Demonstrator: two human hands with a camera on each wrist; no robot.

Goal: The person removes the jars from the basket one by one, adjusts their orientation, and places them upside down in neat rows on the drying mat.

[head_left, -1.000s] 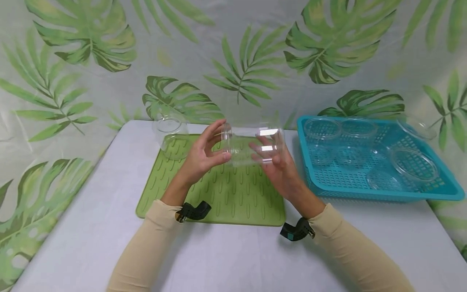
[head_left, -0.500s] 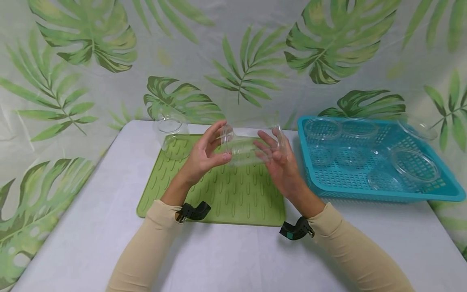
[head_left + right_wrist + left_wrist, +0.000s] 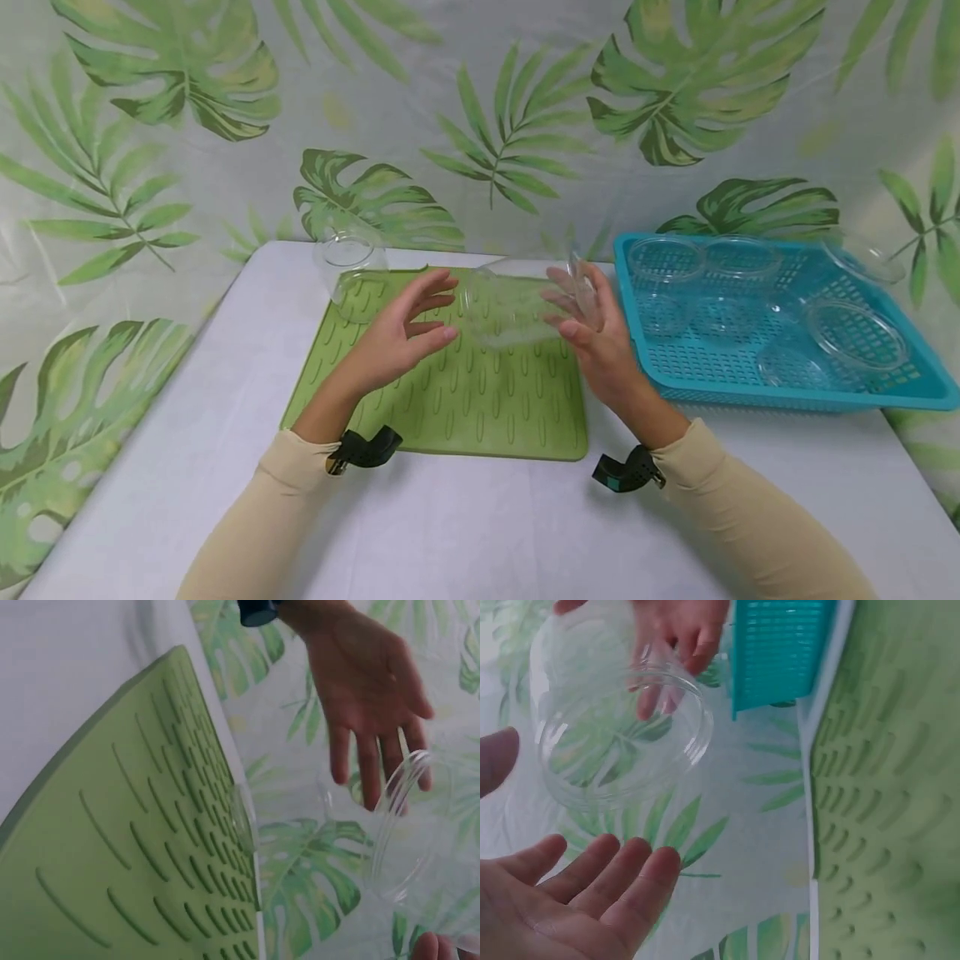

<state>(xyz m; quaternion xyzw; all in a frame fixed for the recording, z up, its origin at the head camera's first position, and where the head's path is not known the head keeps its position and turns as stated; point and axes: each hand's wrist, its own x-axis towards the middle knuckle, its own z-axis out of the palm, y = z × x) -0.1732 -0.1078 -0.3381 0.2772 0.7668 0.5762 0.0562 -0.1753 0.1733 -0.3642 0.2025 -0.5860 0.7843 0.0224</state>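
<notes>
In the head view my right hand holds a clear jar on its side by the right end, above the green ridged mat. My left hand is off to the left of the jar, fingers spread and apart from it. The left wrist view has the jar's round mouth facing the left palm, a gap between them. Only the fingertips of the right hand show in the right wrist view. A second clear jar stands at the mat's back left corner.
At the right of the white-covered table sits a blue perforated basket, holding several clear containers. A leaf-patterned cloth hangs behind the table.
My left hand has let go of the jar's left end and drawn back to the left. The jar stays in my right hand, which has shifted slightly right and tilted it.
</notes>
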